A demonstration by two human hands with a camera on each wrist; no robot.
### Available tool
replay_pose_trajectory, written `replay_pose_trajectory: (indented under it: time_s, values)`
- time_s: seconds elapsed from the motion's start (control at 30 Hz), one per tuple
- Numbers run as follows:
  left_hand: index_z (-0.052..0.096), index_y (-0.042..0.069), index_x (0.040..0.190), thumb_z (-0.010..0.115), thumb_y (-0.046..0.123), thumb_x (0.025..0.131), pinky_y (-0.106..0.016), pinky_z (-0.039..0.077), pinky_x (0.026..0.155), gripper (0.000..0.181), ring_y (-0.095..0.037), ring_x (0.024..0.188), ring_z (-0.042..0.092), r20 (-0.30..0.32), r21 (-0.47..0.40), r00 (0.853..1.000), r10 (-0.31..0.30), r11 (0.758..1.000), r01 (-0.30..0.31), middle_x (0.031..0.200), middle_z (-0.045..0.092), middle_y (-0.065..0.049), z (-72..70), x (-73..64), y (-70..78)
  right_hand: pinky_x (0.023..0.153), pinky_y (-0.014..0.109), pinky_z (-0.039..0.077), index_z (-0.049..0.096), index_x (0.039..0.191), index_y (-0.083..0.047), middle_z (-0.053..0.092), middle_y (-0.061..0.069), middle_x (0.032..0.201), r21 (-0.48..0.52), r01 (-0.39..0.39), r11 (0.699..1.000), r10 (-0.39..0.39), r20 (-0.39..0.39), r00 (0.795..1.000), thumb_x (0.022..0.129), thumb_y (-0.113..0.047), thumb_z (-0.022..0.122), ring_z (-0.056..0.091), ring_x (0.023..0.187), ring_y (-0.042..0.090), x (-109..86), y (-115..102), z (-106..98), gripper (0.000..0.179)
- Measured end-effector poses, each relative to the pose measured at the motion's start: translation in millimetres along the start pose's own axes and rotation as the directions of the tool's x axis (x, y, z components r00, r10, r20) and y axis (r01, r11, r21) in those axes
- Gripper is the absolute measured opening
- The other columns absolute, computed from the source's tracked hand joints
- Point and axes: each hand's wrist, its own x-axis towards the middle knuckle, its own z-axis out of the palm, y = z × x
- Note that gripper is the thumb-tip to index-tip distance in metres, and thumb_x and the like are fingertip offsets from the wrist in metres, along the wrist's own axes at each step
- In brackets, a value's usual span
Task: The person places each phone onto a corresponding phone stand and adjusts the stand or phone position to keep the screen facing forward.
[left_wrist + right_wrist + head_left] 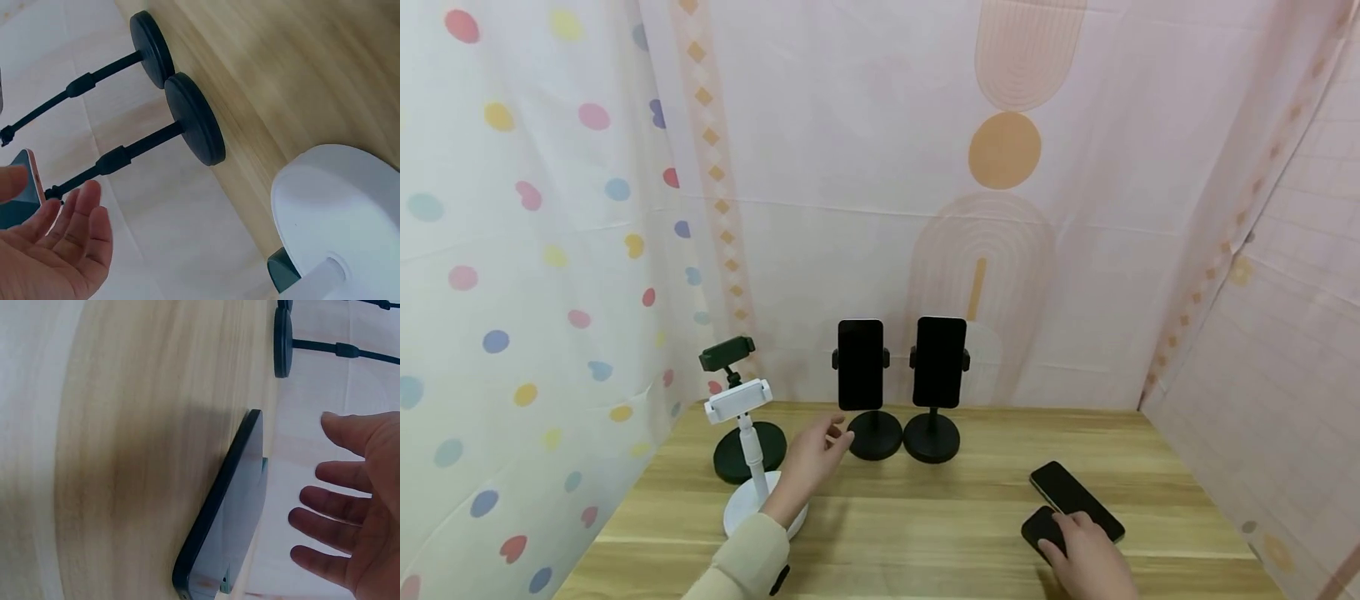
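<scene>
My left hand (811, 457) hovers over the white phone stand's (739, 402) base, just left of the black stands. In the left wrist view its fingers are loosely bent and nothing lies in them. Two black phone stands, a left one (876, 437) and a right one (931, 439), each hold a dark-screened phone upright: the left phone (861, 365) and the right phone (940, 362). My right hand (1092, 557) is over a small black phone (1042, 532) lying flat. The right wrist view shows its fingers (328, 528) spread, apart from the phone. A longer phone (1067, 493) lies beside it.
A dark green phone stand (728, 450) stands behind the white one, its clamp holding no phone. Patterned cloth (820, 208) hangs behind the wooden table (917, 533) and along both sides. A small black object (780, 580) shows by the left sleeve.
</scene>
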Motion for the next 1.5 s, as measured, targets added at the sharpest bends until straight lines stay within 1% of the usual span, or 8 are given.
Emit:
replay_pose_trajectory:
  time_s: [0.17, 0.3, 0.47, 0.8, 1.03, 1.17, 1.37, 1.5]
  values:
    - [0.064, 0.003, 0.127, 0.066, 0.028, 0.097, -0.042, 0.054, 0.073, 0.039, -0.025, 0.092, 0.065, 0.053, 0.135, 0.999, 0.012, 0.991, -0.019, 0.109, 0.067, -0.012, -1.6, -15.0, 1.2, 0.079, 0.056, 0.051, 0.066, 0.114, 0.007, 0.062, 0.024, 0.107, -0.025, -0.014, 1.0, 0.015, 0.033, 0.999, 0.087, -0.032, 0.076, 0.063, 0.095, 0.041, -2.7, 4, -2, 0.048]
    - [0.069, 0.005, 0.119, 0.068, 0.029, 0.095, -0.05, 0.054, 0.076, 0.034, -0.033, 0.098, 0.066, 0.095, 0.292, 0.995, 0.0, 0.956, -0.028, 0.112, 0.068, -0.016, -6.1, -26.4, 2.3, 0.079, 0.057, 0.051, 0.065, 0.114, 0.008, 0.061, 0.025, 0.107, -0.024, -0.011, 1.0, 0.013, 0.084, 0.996, 0.087, -0.039, 0.075, 0.062, 0.097, 0.042, -3.2, 6, 0, 0.056]
    - [0.074, 0.008, 0.107, 0.072, 0.031, 0.091, -0.05, 0.054, 0.066, 0.028, -0.034, 0.091, 0.067, 0.126, 0.391, 0.99, -0.055, 0.92, 0.001, 0.108, 0.07, -0.015, -12.2, -37.4, -4.2, 0.081, 0.058, 0.05, 0.065, 0.114, 0.009, 0.062, 0.025, 0.107, -0.001, -0.008, 1.0, 0.008, 0.129, 0.992, 0.085, -0.041, 0.077, 0.061, 0.098, 0.042, -1.5, 2, 3, 0.059]
    - [0.075, 0.011, 0.096, 0.074, 0.033, 0.089, -0.043, 0.048, 0.054, 0.023, -0.021, 0.071, 0.063, 0.177, 0.412, 0.975, -0.136, 0.91, 0.052, 0.091, 0.071, -0.007, -24.3, -54.6, -13.2, 0.078, 0.058, 0.051, 0.068, 0.112, 0.004, 0.062, 0.023, 0.107, -0.005, -0.007, 1.0, 0.008, 0.131, 0.991, 0.082, -0.041, 0.079, 0.062, 0.096, 0.041, -3.6, 1, 5, 0.055]
    - [0.075, 0.014, 0.095, 0.074, 0.035, 0.087, -0.049, 0.049, 0.059, 0.023, -0.026, 0.077, 0.065, 0.136, 0.45, 0.975, -0.177, 0.888, 0.098, 0.092, 0.071, -0.007, -38.1, -62.0, -26.3, 0.082, 0.058, 0.049, 0.067, 0.113, 0.005, 0.063, 0.023, 0.108, 0.003, -0.008, 1.0, 0.008, 0.19, 0.982, 0.083, -0.044, 0.078, 0.061, 0.097, 0.043, -4.0, 2, 3, 0.058]
    - [0.076, 0.012, 0.094, 0.072, 0.035, 0.088, -0.05, 0.051, 0.063, 0.024, -0.03, 0.081, 0.067, 0.135, 0.467, 0.973, -0.19, 0.878, 0.106, 0.092, 0.072, -0.009, -46.4, -62.4, -36.4, 0.082, 0.058, 0.049, 0.068, 0.112, 0.004, 0.063, 0.022, 0.107, 0.002, -0.006, 1.0, 0.005, 0.191, 0.982, 0.082, -0.043, 0.079, 0.061, 0.096, 0.042, -4.6, 0, 3, 0.057]
    - [0.075, 0.006, 0.093, 0.069, 0.037, 0.091, -0.043, 0.05, 0.059, 0.032, -0.023, 0.075, 0.065, 0.156, 0.458, 0.949, -0.275, 0.871, 0.177, 0.089, 0.071, -0.009, -61.8, -60.3, -47.7, 0.08, 0.058, 0.05, 0.068, 0.112, 0.004, 0.063, 0.023, 0.107, -0.017, -0.005, 1.0, 0.008, 0.18, 0.984, 0.081, -0.043, 0.079, 0.061, 0.095, 0.042, -4.6, 0, 2, 0.058]
    - [0.073, 0.003, 0.091, 0.068, 0.039, 0.092, -0.04, 0.047, 0.056, 0.036, -0.02, 0.068, 0.06, 0.14, 0.462, 0.939, -0.314, 0.859, 0.218, 0.082, 0.069, -0.009, -70.2, -58.7, -56.0, 0.079, 0.058, 0.05, 0.067, 0.112, 0.004, 0.063, 0.024, 0.107, -0.035, -0.007, 0.999, 0.014, 0.184, 0.983, 0.081, -0.045, 0.079, 0.061, 0.095, 0.043, -4.3, 1, 0, 0.059]
